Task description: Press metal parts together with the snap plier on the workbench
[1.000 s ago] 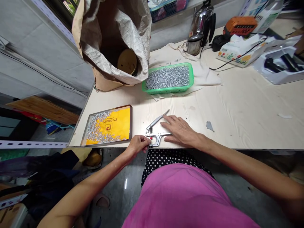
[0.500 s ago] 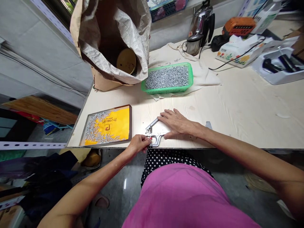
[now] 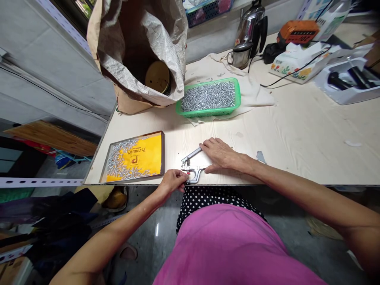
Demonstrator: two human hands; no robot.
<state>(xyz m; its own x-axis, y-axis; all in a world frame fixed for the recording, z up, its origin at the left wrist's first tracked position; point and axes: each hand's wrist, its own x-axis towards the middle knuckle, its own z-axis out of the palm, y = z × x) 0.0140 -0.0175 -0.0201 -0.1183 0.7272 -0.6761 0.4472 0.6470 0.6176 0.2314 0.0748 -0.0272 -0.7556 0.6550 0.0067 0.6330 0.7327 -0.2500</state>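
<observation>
A metal plier-like hand press (image 3: 192, 164) lies at the near edge of the pale wooden table (image 3: 297, 130). My right hand (image 3: 221, 155) covers its two handles, fingers curled round them. My left hand (image 3: 173, 180) pinches something small at the tool's jaw, which shows a red tip; what the fingers hold is too small to make out. Left of the tool lies a flat yellow box lid (image 3: 135, 158) holding several small silver metal pieces.
A green basket (image 3: 209, 97) full of silver metal pieces sits on a white cloth behind. An open paper sack (image 3: 136, 51) stands at the back left. A kettle (image 3: 247, 37), tissue box (image 3: 297, 59) and white tray (image 3: 347, 79) line the back right.
My right hand slid from resting flat beside the lower handle up onto the upper handle, then its fingers curled over both handles. My left hand stayed at the jaw.
</observation>
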